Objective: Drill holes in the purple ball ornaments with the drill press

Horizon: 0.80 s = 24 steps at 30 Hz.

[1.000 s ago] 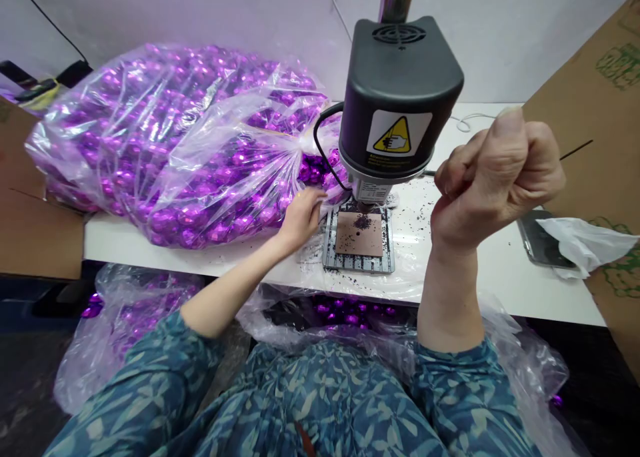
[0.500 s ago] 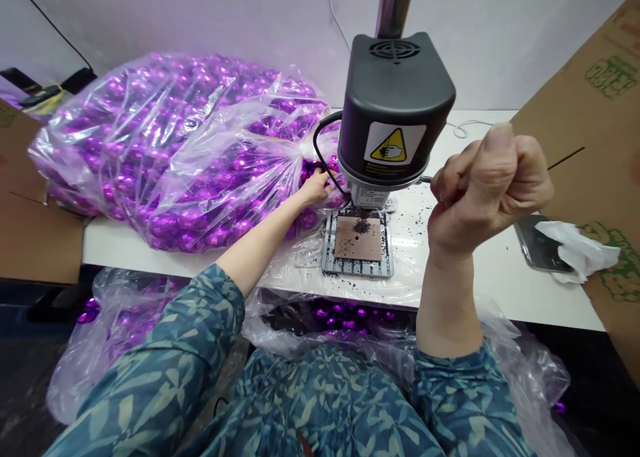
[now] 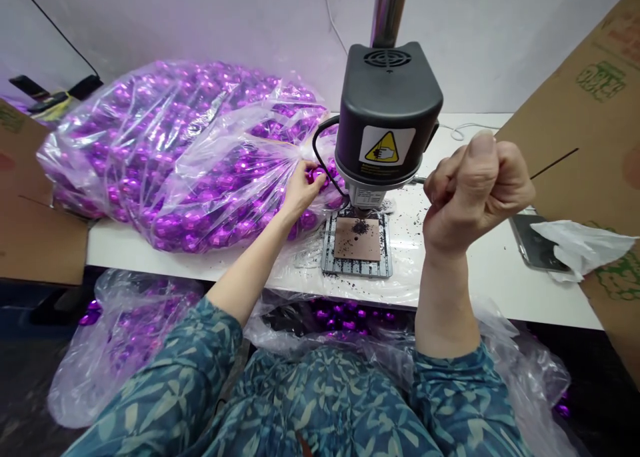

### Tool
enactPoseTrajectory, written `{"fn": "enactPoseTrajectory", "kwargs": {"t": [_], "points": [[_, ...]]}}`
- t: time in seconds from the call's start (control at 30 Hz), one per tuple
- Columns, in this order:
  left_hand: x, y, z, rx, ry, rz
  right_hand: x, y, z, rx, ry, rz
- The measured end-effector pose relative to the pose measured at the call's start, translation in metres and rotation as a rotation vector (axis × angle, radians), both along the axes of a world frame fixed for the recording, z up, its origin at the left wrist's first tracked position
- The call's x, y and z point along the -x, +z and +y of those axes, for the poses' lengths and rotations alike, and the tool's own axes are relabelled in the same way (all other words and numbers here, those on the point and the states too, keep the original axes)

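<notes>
My left hand (image 3: 300,191) is closed on a shiny purple faceted ball (image 3: 317,175) at the gathered mouth of a big clear plastic bag (image 3: 200,157) full of such balls. My right hand (image 3: 473,190), raised to the right of a black bench drill press (image 3: 389,103), is wrapped round its feed lever (image 3: 416,181); the grip itself is hidden in the fist. Below the drill head lies a square brown board (image 3: 350,243) on the slotted metal base (image 3: 327,260). Dark shavings and a small hole show on the board, with no ball on it.
An opened plastic bag (image 3: 295,343) with purple balls hangs at the table's front edge. On the white table (image 3: 500,277), a phone (image 3: 533,243) and crumpled tissue (image 3: 575,243) lie at right. Cardboard boxes (image 3: 565,130) flank both sides. A black cable (image 3: 316,143) loops beside the drill.
My left hand has drawn back slightly left and up from among the balls at the bag's mouth, now with a ball in its fingers. My right hand stays on the lever.
</notes>
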<state>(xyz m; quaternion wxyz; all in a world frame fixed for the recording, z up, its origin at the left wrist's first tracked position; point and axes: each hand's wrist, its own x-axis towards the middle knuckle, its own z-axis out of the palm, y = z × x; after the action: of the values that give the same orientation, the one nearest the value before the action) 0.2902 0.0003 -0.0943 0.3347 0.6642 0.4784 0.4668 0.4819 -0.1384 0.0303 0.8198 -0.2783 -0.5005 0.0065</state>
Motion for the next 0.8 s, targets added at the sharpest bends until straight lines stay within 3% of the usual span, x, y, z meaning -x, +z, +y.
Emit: {"fn": "enactPoseTrajectory", "kwargs": {"t": [0.17, 0.27, 0.33, 0.5, 0.63, 0.8], "points": [[0.016, 0.002, -0.076, 0.397, -0.175, -0.408, 0.003, 0.000, 0.000, -0.026, 0.015, 0.038], [0.006, -0.012, -0.095, 0.544, -0.295, -0.514, 0.003, -0.001, 0.000, -0.033, 0.011, 0.032], [-0.003, -0.024, -0.100, 0.595, -0.305, -0.549, 0.003, -0.001, 0.001, -0.028, 0.019, 0.032], [-0.017, -0.046, -0.101, 0.435, -0.212, -0.446, 0.003, -0.002, -0.003, -0.016, 0.039, 0.019], [-0.020, -0.048, -0.100, 0.326, -0.230, -0.316, 0.004, -0.001, -0.007, 0.055, -0.030, 0.007], [-0.021, -0.049, -0.097, 0.225, -0.262, -0.211, 0.005, -0.001, -0.007, 0.032, 0.006, 0.032]]}}
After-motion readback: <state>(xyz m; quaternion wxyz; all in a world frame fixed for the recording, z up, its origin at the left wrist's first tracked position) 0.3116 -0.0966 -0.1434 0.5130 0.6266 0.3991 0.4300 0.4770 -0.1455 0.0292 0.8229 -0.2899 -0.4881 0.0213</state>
